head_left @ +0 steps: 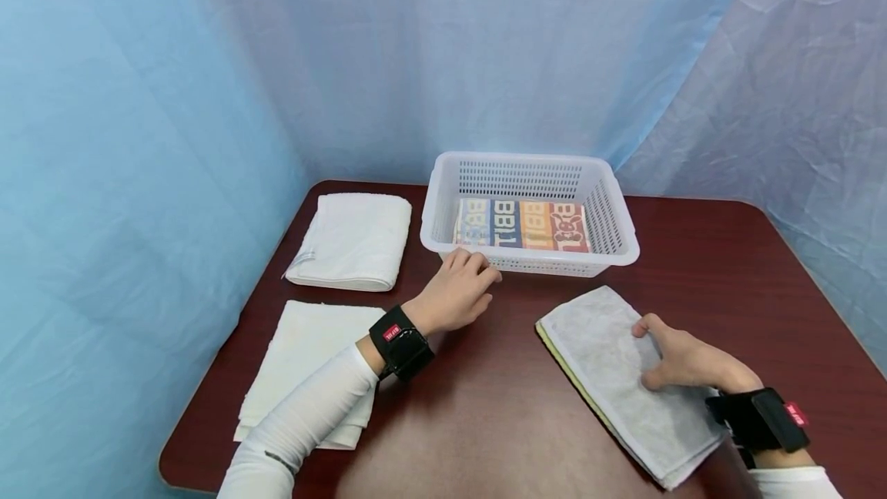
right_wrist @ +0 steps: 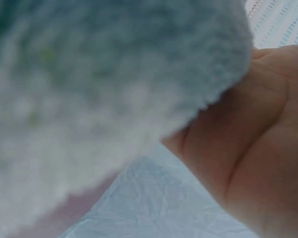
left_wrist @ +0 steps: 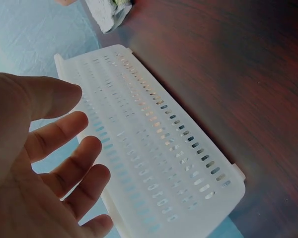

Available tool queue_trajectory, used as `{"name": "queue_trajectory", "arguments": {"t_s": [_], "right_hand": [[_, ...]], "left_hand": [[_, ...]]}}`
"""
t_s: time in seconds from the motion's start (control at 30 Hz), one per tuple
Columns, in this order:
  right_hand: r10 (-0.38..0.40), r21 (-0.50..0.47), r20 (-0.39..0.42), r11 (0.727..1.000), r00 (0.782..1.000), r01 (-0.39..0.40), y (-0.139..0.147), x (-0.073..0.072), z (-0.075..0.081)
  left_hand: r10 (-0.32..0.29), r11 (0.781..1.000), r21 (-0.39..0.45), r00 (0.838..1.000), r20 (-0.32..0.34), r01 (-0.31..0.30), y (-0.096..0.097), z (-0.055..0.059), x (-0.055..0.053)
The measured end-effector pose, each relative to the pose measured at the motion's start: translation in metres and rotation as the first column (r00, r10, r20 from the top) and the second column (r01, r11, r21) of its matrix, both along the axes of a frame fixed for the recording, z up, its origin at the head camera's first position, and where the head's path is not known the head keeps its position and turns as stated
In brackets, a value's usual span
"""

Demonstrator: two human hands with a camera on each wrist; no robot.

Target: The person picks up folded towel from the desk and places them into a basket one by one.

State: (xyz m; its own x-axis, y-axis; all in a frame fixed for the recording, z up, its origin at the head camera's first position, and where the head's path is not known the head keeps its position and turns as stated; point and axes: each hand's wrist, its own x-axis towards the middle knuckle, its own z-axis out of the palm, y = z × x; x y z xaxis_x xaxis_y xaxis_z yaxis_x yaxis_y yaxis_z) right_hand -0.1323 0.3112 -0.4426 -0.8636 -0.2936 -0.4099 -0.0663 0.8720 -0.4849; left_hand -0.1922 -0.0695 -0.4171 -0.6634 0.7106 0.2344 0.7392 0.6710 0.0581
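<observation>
My left hand is just in front of the white plastic basket, near its front left corner. Its fingers are loosely bent with nothing between them, and the basket's slotted side shows beyond them. On the right, my right hand holds a folded grey towel by its right side. Thumb and index finger lie spread on its upper face; the other fingers are hidden. A yellow-green layer shows along the towel's left edge. In the right wrist view the blurred towel covers the fingers, leaving the palm visible.
A patterned towel with letters and a rabbit lies inside the basket. Left of it, a folded white towel sits behind folded off-white cloths, partly under my left forearm. Blue curtains border the dark brown table.
</observation>
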Motion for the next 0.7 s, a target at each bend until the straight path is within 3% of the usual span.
{"name": "queue_trajectory", "arguments": {"t_s": [0.37,0.7], "right_hand": [[0.010,-0.011,0.003,1.000,1.000,-0.010,-0.005,0.000,0.000],[0.017,0.001,-0.006,1.000,1.000,-0.017,-0.009,0.000,0.001]], "left_hand": [[-0.051,0.998,0.021,0.998,0.020,0.051,0.001,-0.006,0.006],[-0.009,1.000,0.006,0.986,0.169,0.008,-0.001,-0.011,0.005]]}}
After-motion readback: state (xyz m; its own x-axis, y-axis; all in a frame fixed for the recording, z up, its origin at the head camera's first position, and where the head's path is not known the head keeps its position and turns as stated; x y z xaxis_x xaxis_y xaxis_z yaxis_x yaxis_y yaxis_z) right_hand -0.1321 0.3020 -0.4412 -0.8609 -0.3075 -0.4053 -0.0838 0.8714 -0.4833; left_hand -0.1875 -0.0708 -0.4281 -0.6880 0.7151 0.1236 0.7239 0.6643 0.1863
